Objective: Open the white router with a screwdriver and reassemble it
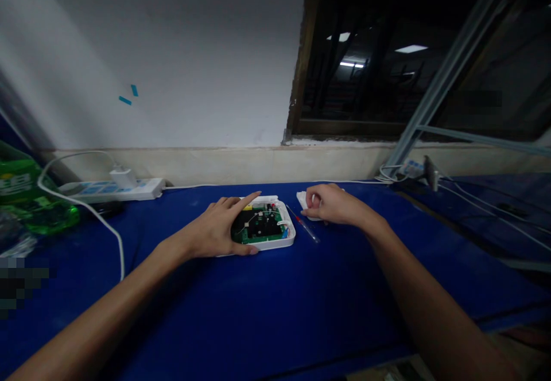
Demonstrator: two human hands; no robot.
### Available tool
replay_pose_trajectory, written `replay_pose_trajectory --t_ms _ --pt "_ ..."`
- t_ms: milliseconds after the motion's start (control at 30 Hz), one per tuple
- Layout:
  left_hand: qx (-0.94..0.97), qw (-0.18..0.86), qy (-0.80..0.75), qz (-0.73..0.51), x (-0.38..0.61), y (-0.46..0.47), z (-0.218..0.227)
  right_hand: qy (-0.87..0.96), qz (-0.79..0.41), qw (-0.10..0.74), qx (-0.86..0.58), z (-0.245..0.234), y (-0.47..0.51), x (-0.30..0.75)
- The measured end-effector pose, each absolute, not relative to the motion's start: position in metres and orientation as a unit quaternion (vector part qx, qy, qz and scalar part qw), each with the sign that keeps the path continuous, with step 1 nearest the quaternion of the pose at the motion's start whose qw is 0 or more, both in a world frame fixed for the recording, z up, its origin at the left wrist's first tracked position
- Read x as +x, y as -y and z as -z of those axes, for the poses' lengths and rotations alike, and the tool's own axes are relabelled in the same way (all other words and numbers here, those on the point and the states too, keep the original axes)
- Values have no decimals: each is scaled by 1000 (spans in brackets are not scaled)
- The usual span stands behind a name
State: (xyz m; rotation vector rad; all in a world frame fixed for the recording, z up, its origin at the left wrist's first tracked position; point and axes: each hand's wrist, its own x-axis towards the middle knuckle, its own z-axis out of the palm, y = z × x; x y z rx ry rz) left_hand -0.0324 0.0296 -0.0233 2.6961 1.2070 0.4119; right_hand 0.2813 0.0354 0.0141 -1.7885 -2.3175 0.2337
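A white plastic housing (279, 245) lies on the blue tabletop with its inside facing up. It holds a green circuit board (258, 224) with black areas and thin wires. My left hand (219, 226) is wrapped round the housing's left side, thumb on the near edge and fingers on the far edge. My right hand (331, 204) is closed in a pinch over a small crumpled-looking white piece (302, 198), perhaps paper; what the fingertips hold is hidden. Between the housing and my right hand lies a thin screwdriver (306, 228) with a clear handle and a red part.
A white power strip (148, 189) with a plugged-in charger (123, 178) stands at the back left, its white cable (107, 226) looping across the table. A green bottle (38, 197) lies far left. Cables and a dark stand (429, 173) are at the back right, near a metal frame (443, 88).
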Motion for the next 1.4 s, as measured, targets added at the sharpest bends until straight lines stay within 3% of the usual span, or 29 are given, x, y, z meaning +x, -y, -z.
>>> replay_pose_trajectory --t_ms 100,267,400,700,800,1033,1233,1400 --pt "896 94 -410 -143 -35 -30 18 794 -98 104 -590 -16 -29 274" --pt "821 55 -517 -234 -46 -55 26 757 -11 185 -626 -16 -38 281" --pt "790 79 -570 -212 -56 -74 37 730 -19 201 -653 -20 -44 292" --pt "822 106 -528 -183 -62 -76 37 751 -193 70 -627 -23 -37 308" --pt "824 120 -525 -175 -67 -79 36 764 -198 19 -613 -17 -41 315" --pt "814 101 -550 -158 -79 -82 33 751 -200 27 -628 -10 -51 333" --pt "814 65 -559 -144 -79 -82 34 776 -218 89 -584 -22 -32 310" --pt "812 47 -566 -134 -77 -81 36 780 -265 14 -567 -15 -24 278"
